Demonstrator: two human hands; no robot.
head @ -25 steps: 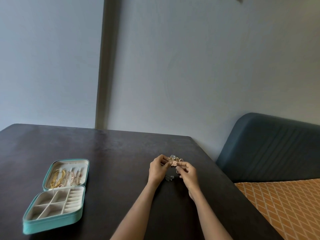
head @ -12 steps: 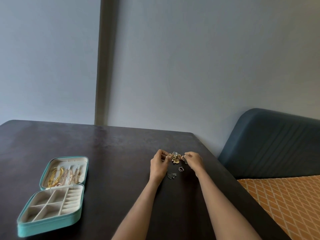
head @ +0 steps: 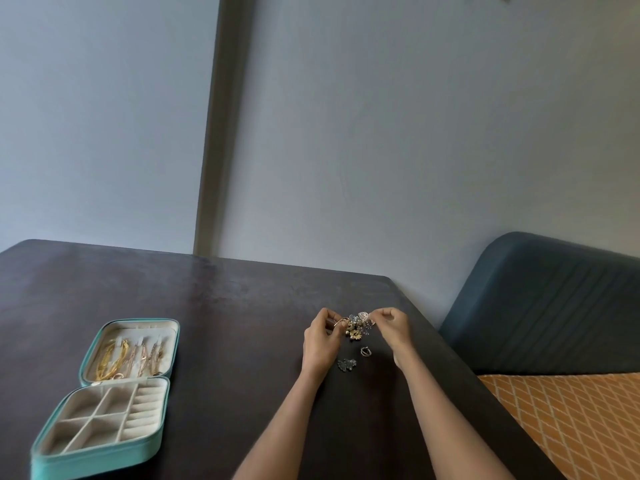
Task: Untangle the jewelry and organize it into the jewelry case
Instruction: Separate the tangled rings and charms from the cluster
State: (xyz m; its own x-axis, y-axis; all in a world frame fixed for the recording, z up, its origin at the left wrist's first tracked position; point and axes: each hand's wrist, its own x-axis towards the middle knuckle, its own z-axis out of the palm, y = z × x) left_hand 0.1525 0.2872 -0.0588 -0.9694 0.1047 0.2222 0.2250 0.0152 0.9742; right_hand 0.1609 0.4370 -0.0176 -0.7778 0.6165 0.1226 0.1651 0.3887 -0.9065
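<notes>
Dark counter (head: pixel 207 306): my left hand (head: pixel 320 341) and right hand (head: pixel 393 327) pinch the tangle (head: pixel 356 327) between them; case (head: pixel 104 452) lies well left, nearer my left hand.

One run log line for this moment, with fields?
phase: untangling | left hand: pinches jewelry tangle | right hand: pinches tangle | jewelry case: open
</notes>
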